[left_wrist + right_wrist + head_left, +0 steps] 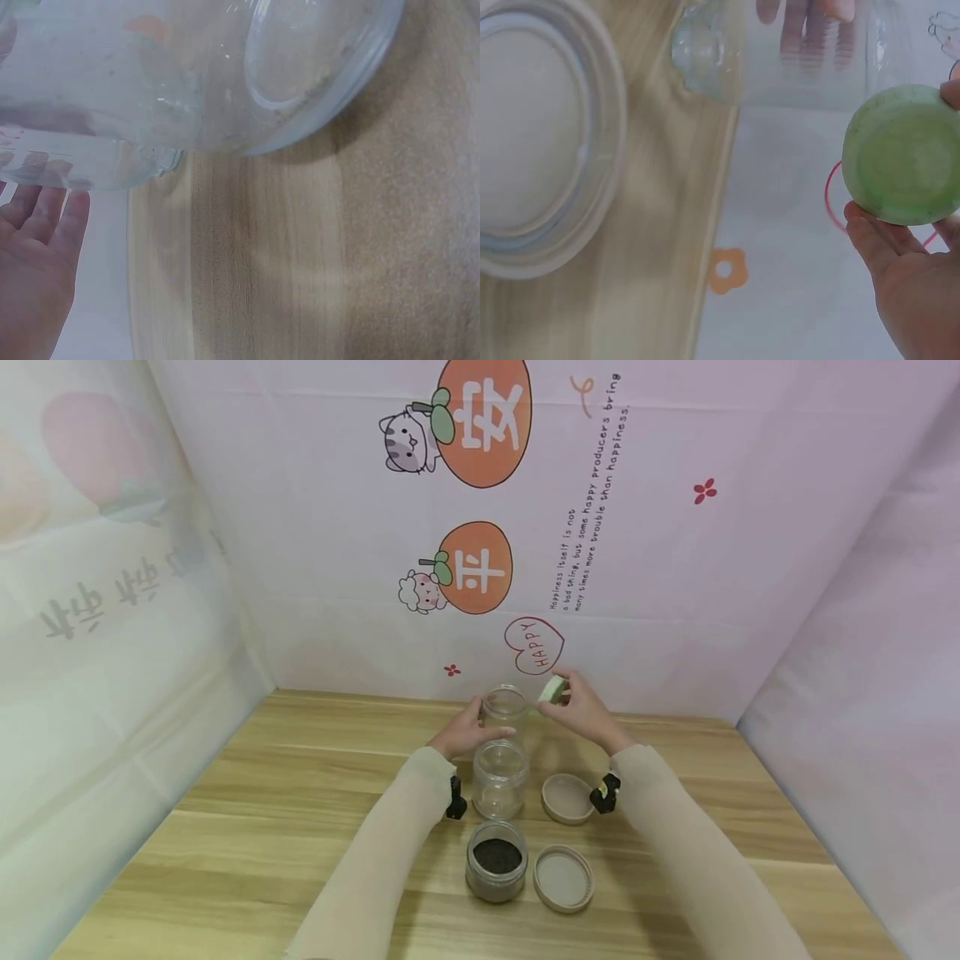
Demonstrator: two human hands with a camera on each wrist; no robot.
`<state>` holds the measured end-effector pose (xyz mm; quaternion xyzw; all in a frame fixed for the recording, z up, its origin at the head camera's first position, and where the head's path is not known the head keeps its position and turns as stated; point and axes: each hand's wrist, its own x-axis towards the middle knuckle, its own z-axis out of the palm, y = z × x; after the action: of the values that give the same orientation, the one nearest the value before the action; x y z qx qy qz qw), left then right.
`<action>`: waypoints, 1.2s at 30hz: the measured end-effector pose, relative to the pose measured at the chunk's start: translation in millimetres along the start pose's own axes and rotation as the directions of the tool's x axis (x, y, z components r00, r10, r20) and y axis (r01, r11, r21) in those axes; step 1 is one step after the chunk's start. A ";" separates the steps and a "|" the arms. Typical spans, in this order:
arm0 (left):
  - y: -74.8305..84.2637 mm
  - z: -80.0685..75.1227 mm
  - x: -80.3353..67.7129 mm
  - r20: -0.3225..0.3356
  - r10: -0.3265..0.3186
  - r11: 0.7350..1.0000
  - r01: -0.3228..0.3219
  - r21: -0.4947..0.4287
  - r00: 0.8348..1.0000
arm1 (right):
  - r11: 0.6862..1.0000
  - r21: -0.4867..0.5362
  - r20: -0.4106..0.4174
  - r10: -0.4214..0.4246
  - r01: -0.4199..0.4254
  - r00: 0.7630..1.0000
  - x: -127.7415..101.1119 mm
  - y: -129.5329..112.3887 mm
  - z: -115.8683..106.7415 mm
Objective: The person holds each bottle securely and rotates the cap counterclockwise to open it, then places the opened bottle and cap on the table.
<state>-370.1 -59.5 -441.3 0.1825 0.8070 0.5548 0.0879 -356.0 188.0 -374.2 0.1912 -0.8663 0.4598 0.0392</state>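
Left hand (465, 735) curled round the side of a clear far jar (506, 706), steadying it upright on the tabletop (262, 793); fingers seen through the glass in the right wrist view. Right hand (581, 710) just to the right of that jar's mouth, pinching a small green lid (552, 690) between thumb and fingertips, held in the air and tilted, not touching the rim.

Nearer the body than the left hand, between both forearms: a second clear jar (500, 779), open and seemingly empty. Closer still, a third jar (497, 860) holding something dark and granular, also open. Below the right wrist, two beige lids resting on the wood, one (567, 798) beside the middle jar, the other (563, 878) beside the dark-filled jar.

Judged from this: all three jars uncapped, green lid off and in hand, nothing yet set on any rim; dark contents confined to the nearest jar, the other two apparently unfilled.

Hard to make out: contents of the far jar, if any, lost in glare. Left wrist view filled by blurred glass and only the fingertips (45, 217) at its edge, so the grip unclear there. Underside of the green lid visible only from the right wrist view (901, 154).
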 end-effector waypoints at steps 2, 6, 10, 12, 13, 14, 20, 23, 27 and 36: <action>0.6 0.6 -0.2 -0.003 -0.003 1.000 0.003 -0.001 1.000 | 1.000 0.008 -0.002 0.016 -0.016 1.000 -3.4 5.4 -3.0; 1.9 1.5 -0.6 -0.008 -0.006 1.000 0.006 -0.003 1.000 | 0.997 0.005 0.000 0.079 -0.079 0.997 -9.3 19.1 -8.5; 2.7 2.1 -1.5 -0.007 -0.003 1.000 0.003 0.004 1.000 | 0.992 -0.018 0.010 0.122 -0.122 0.992 -15.3 32.8 -12.2; 2.9 2.2 -2.1 -0.007 -0.005 1.000 0.005 0.009 1.000 | 0.991 -0.024 0.022 0.133 -0.132 0.991 -18.1 39.4 -13.7; 3.1 2.2 -2.5 -0.007 -0.006 1.000 0.006 0.011 1.000 | 0.991 -0.026 0.032 0.133 -0.132 0.991 -19.3 42.2 -14.0; 3.4 2.2 -3.0 -0.006 -0.006 1.000 0.006 0.009 1.000 | 0.990 -0.023 0.040 0.139 -0.138 0.989 -20.5 45.0 -14.3; 2.9 2.3 -4.2 -0.014 -0.021 0.999 0.022 0.026 1.000 | 0.981 0.010 0.092 0.191 -0.192 0.977 -26.4 61.0 -14.9; 2.3 2.4 -3.7 -0.016 -0.032 0.999 0.033 0.041 0.999 | 0.976 0.043 0.120 0.205 -0.211 0.971 -29.7 61.0 -15.2; 0.8 2.2 -2.1 -0.019 -0.038 0.998 0.039 0.048 0.999 | 0.972 0.050 0.148 0.220 -0.229 0.964 -33.5 63.7 -13.7; -0.4 3.6 -1.3 -0.011 -0.015 0.999 0.015 0.041 1.000 | 0.979 -0.007 0.184 0.203 -0.205 0.962 -38.2 88.9 -9.6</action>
<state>-367.8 -57.0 -443.1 0.1751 0.8201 0.5383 0.0840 -354.4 251.8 -447.5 0.1430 -0.8784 0.4471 -0.0897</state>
